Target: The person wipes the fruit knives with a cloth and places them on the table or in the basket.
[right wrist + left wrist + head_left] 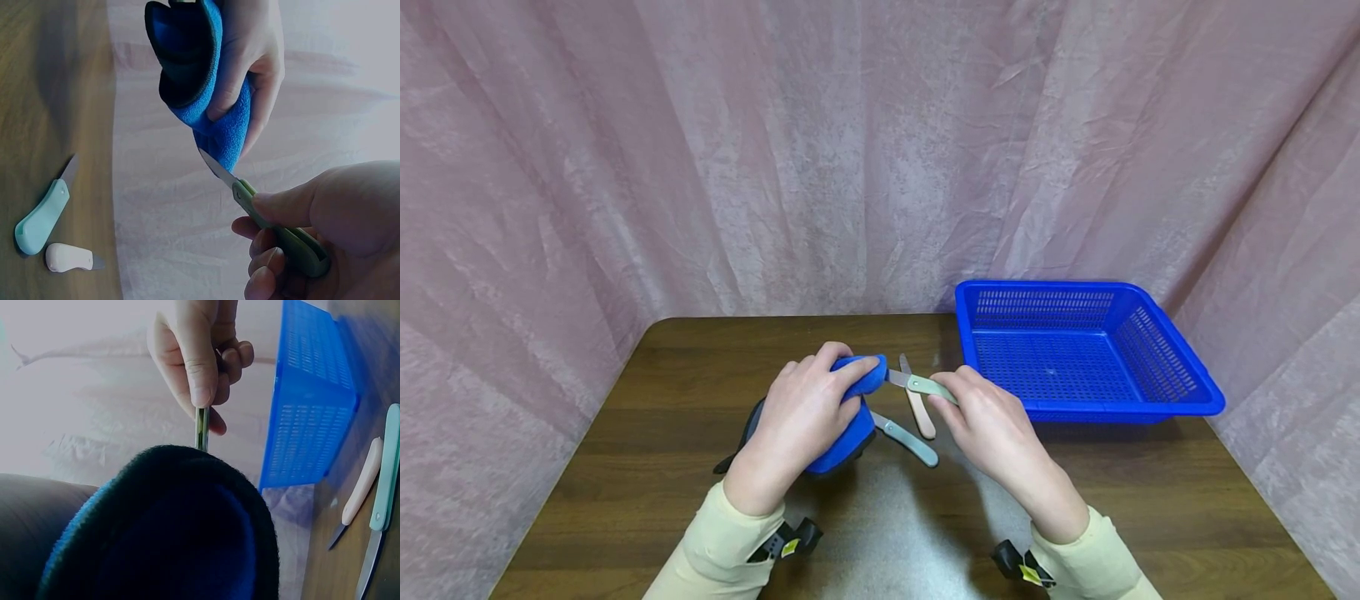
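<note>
A blue cloth point(219, 122) with a dark edge is bunched in my left hand point(808, 408), its thumb and fingers pinching a fold. My right hand point(988, 421) grips the green handle of a folding knife point(275, 234), whose blade is out and points left. That blade's tip meets the cloth's fold in the right wrist view. Below the hands, a folding knife with a blue-green handle point(910, 443) lies on the table, blade out and partly hidden by the cloth. A folding knife with a pale pink handle point(921, 414) lies beside it, also with blade out.
A blue plastic basket point(1206, 396) with perforated walls stands at the back right of the wooden table point(647, 467), close to my right hand. Pink curtains point(820, 167) hang behind the table and along its sides.
</note>
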Motion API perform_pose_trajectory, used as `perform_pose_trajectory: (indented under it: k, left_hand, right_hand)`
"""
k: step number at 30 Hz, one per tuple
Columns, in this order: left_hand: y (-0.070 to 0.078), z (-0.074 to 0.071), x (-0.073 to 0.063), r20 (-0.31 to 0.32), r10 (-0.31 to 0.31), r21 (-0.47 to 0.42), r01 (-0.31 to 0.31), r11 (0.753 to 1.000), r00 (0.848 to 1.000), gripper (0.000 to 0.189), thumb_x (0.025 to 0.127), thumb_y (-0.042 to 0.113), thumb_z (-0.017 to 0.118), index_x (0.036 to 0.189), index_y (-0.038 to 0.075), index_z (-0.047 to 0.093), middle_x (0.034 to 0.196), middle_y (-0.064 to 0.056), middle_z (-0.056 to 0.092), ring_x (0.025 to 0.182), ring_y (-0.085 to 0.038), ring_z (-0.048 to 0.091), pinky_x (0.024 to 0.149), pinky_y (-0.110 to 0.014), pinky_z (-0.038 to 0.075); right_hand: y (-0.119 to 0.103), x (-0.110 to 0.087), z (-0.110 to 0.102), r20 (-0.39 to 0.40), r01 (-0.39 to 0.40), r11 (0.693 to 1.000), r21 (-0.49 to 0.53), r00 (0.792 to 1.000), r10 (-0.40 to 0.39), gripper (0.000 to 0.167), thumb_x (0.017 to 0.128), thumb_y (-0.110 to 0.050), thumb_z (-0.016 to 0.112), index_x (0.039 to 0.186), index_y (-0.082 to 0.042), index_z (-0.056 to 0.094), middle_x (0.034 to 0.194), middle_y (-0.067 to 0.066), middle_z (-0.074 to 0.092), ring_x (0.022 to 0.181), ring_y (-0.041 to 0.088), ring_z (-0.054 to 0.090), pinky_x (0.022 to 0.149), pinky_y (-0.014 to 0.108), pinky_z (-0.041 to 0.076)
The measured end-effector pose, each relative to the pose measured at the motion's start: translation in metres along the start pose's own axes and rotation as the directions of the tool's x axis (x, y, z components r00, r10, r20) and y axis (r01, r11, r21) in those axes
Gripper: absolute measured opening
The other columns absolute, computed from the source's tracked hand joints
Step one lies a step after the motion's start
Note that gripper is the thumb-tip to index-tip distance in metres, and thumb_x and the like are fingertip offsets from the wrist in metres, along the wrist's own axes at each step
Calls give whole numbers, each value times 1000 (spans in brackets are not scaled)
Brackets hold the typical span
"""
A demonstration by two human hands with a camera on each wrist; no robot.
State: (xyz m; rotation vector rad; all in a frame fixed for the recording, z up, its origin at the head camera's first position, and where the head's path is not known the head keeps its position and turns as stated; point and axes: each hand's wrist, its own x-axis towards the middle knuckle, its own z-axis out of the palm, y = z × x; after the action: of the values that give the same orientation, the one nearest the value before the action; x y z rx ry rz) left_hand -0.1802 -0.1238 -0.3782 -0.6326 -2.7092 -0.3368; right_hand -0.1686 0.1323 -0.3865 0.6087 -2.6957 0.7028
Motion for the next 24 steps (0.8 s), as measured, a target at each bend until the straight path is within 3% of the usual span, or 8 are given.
perform_pose_trajectory:
  k: [24]
  left_hand:
    - [-13,-6,-1,13,-71,-32,71,997,997,51,98,20,82,148,25,74,139,-14,67,110,-35,73,89,-54,59]
  right_hand:
    - [0,-1,-3,-14,10,1000,7,1000,-10,12,106,-17,77,117,-13,79,95,-3,66,77,15,58,65,38,50]
